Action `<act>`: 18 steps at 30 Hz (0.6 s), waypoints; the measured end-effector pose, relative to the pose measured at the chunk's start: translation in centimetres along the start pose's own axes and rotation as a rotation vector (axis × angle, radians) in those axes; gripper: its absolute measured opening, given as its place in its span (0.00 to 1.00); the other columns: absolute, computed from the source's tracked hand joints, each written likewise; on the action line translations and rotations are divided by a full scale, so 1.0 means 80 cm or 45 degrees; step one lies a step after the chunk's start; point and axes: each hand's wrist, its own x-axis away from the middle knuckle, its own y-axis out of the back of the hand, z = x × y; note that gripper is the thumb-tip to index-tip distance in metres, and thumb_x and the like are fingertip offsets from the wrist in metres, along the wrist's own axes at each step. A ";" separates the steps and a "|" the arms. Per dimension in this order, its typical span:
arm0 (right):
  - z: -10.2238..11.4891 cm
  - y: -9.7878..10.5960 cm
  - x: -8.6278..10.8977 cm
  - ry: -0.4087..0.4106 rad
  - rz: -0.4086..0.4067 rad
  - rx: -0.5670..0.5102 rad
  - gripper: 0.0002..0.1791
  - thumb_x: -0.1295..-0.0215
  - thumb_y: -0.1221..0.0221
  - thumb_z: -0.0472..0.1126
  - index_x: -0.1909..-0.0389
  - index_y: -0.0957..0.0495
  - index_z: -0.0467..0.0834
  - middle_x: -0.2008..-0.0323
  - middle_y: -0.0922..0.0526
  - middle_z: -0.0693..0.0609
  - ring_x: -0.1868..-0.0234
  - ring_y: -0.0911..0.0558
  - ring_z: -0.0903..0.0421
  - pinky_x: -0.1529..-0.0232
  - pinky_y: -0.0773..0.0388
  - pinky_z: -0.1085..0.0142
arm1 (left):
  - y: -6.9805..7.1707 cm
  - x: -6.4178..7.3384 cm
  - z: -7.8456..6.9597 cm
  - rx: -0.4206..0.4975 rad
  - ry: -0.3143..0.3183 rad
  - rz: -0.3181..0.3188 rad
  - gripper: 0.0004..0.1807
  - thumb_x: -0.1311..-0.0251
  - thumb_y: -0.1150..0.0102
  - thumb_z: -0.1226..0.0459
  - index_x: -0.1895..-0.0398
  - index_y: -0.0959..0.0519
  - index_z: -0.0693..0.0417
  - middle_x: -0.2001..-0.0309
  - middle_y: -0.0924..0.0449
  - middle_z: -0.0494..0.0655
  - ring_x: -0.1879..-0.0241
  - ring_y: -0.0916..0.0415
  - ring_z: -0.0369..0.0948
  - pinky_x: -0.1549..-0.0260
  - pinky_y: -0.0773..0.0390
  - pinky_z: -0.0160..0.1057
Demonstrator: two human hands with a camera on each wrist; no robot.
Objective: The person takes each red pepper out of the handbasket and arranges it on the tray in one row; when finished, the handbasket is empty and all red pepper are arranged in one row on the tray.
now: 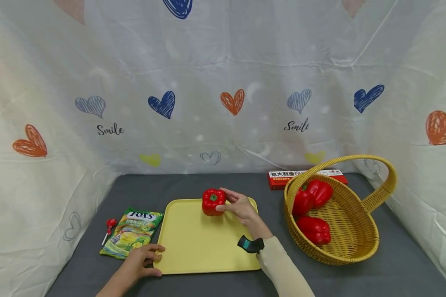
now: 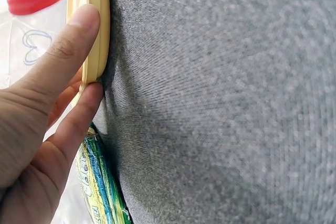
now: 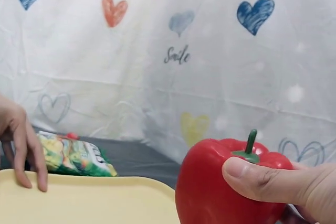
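My right hand [image 1: 241, 207] grips a red bell pepper [image 1: 213, 202] with a green stem, over the far part of a yellow tray [image 1: 204, 247]. In the right wrist view the thumb presses the pepper's [image 3: 226, 198] side, stem up; the other fingers are mostly hidden behind it. At the tray's near left corner, my left hand [image 1: 139, 260] holds the rim, thumb on the front edge and fingers on the left side. The left wrist view shows the thumb [image 2: 73, 40] against the tray's edge [image 2: 97, 35].
To the right stands a yellow wicker basket [image 1: 368, 241] with a tall handle, holding several red bell peppers [image 1: 314, 230]. A red pasta box [image 1: 276, 181] lies behind it. Left of the tray are a green candy bag [image 1: 134, 233] and a red lollipop [image 1: 111, 223].
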 end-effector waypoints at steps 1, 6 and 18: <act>-0.002 -0.006 -0.005 0.003 0.019 -0.002 0.34 0.45 0.37 0.21 0.36 0.33 0.32 0.35 0.33 0.37 0.33 0.36 0.40 0.42 0.29 0.56 | 0.000 0.001 0.001 0.001 -0.010 -0.006 0.18 0.61 0.24 0.59 0.68 0.15 0.63 0.57 0.20 0.61 0.57 0.20 0.43 0.67 0.18 0.33; -0.009 -0.036 -0.024 0.008 0.067 -0.012 0.33 0.46 0.37 0.20 0.37 0.31 0.32 0.35 0.32 0.37 0.33 0.34 0.41 0.42 0.28 0.57 | -0.003 0.002 0.002 -0.001 -0.033 -0.024 0.17 0.61 0.24 0.58 0.70 0.15 0.61 0.57 0.20 0.60 0.57 0.21 0.39 0.68 0.19 0.32; -0.029 -0.085 -0.055 0.027 0.126 0.090 0.32 0.48 0.32 0.26 0.39 0.26 0.39 0.39 0.26 0.44 0.36 0.31 0.45 0.44 0.26 0.59 | -0.001 0.003 0.001 0.038 -0.026 -0.016 0.20 0.59 0.25 0.58 0.67 0.15 0.65 0.57 0.20 0.60 0.57 0.22 0.36 0.66 0.19 0.31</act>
